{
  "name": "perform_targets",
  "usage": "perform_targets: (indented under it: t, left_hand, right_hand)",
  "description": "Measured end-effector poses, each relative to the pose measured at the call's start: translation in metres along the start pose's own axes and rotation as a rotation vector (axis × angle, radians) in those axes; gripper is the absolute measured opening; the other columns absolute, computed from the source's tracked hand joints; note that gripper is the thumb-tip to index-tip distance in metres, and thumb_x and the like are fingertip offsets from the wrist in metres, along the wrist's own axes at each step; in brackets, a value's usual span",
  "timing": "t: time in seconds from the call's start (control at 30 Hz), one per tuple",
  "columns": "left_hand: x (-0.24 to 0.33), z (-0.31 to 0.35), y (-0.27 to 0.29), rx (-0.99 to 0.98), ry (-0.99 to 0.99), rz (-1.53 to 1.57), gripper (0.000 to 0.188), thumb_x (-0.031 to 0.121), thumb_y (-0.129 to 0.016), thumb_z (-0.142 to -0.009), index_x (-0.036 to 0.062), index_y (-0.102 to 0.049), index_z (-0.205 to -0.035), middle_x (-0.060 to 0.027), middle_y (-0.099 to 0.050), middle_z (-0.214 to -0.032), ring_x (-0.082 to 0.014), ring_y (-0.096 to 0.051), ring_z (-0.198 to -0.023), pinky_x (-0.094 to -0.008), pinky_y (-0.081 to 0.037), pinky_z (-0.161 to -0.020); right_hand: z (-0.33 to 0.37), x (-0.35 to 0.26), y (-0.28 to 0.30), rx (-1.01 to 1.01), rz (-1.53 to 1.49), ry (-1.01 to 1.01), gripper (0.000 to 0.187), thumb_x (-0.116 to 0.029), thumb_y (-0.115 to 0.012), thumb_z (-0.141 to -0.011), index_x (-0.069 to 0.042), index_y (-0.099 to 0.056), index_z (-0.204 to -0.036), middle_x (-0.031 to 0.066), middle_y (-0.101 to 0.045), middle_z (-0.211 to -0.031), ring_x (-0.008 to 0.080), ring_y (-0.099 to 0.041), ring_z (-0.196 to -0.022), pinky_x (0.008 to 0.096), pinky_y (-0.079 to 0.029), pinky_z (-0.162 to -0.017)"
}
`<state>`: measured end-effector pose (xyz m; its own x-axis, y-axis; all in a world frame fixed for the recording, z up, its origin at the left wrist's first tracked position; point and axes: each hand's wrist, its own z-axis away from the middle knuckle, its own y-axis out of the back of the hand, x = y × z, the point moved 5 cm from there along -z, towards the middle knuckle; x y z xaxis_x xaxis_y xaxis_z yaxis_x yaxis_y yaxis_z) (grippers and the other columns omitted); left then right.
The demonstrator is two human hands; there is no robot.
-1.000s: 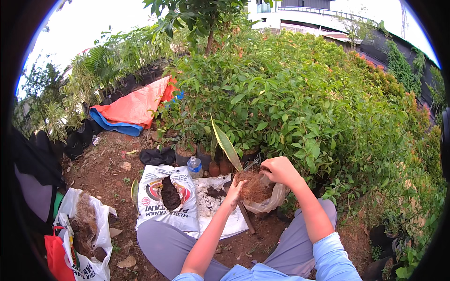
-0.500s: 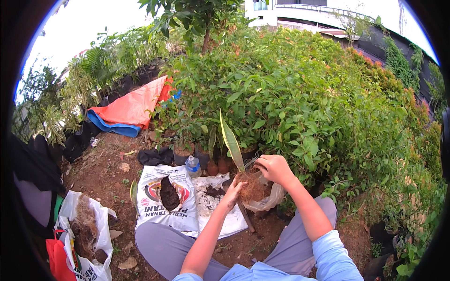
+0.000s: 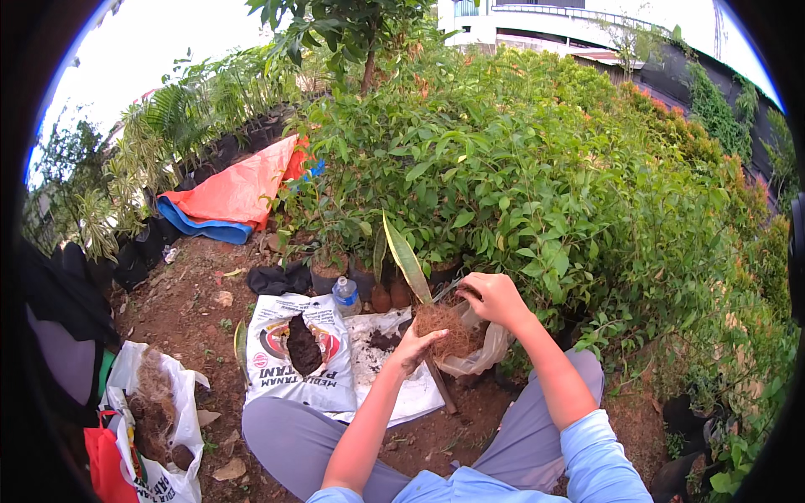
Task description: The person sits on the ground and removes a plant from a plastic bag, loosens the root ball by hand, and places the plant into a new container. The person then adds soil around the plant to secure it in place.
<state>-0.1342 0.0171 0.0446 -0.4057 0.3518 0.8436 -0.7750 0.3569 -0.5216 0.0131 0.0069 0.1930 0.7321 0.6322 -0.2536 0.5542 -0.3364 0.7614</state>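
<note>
From here, clocked off the sitter (image 3: 478, 488): shrubs (image 3: 537, 184) at 12 to 2, soil bag (image 3: 289, 387) between 10 and 11, clear bag (image 3: 493, 356) at 1. Leaf (image 3: 406, 256) at 12, tilted left, base at the fibre (image 3: 454, 335), which the left hand (image 3: 412, 345) grips; right hand (image 3: 496, 299) toward 1, fingers curled, can't tell on what. Bottle (image 3: 346, 295) at 11.
</note>
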Motion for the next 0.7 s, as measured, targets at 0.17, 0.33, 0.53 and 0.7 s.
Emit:
perform_targets:
  t: [0.17, 0.33, 0.53, 0.7]
  left_hand:
    - [-0.002, -0.002, 0.001, 0.060, -0.034, 0.019, 0.060, 0.011, -0.072, -0.073, 0.0023, -0.038, -0.122, -0.0093, -0.052, -0.114, -0.0185, -0.055, -0.100, -0.0325, -0.047, -0.085]
    - [-0.002, -0.008, 0.002, 0.048, -0.081, 0.009, 0.051, 0.015, -0.070, -0.076, 0.0021, -0.044, -0.118, -0.0072, -0.056, -0.108, -0.0174, -0.056, -0.096, -0.0313, -0.047, -0.083]
    - [0.000, -0.006, 0.006, 0.121, -0.091, 0.085, 0.044, 0.018, -0.067, -0.078, 0.0035, -0.046, -0.115, -0.0061, -0.057, -0.104, -0.0159, -0.057, -0.091, -0.0315, -0.049, -0.078]
    - [0.002, -0.004, -0.002, 0.129, -0.060, 0.058, 0.045, 0.018, -0.068, -0.077, 0.0043, -0.046, -0.115, -0.0054, -0.057, -0.105, -0.0153, -0.057, -0.091, -0.0318, -0.049, -0.078]
  right_hand:
    - [0.001, 0.003, -0.005, -0.091, -0.137, -0.109, 0.015, -0.012, -0.061, -0.075, -0.004, -0.061, -0.088, 0.0128, -0.062, -0.076, 0.0311, -0.058, -0.070, 0.0365, -0.046, -0.061]
    - [0.007, 0.025, -0.023, -0.225, -0.459, -0.372, 0.021, -0.016, -0.063, -0.074, -0.004, -0.062, -0.091, 0.0127, -0.062, -0.072, 0.0287, -0.059, -0.067, 0.0349, -0.045, -0.062]
    - [0.005, 0.004, -0.018, -0.368, -0.376, -0.214, 0.027, -0.018, -0.069, -0.069, -0.003, -0.061, -0.090, 0.0102, -0.062, -0.070, 0.0276, -0.059, -0.066, 0.0336, -0.045, -0.064]
    - [0.011, 0.011, -0.027, -0.281, -0.358, -0.149, 0.025, -0.016, -0.069, -0.067, -0.002, -0.062, -0.086, 0.0128, -0.063, -0.074, 0.0288, -0.060, -0.070, 0.0345, -0.045, -0.065]
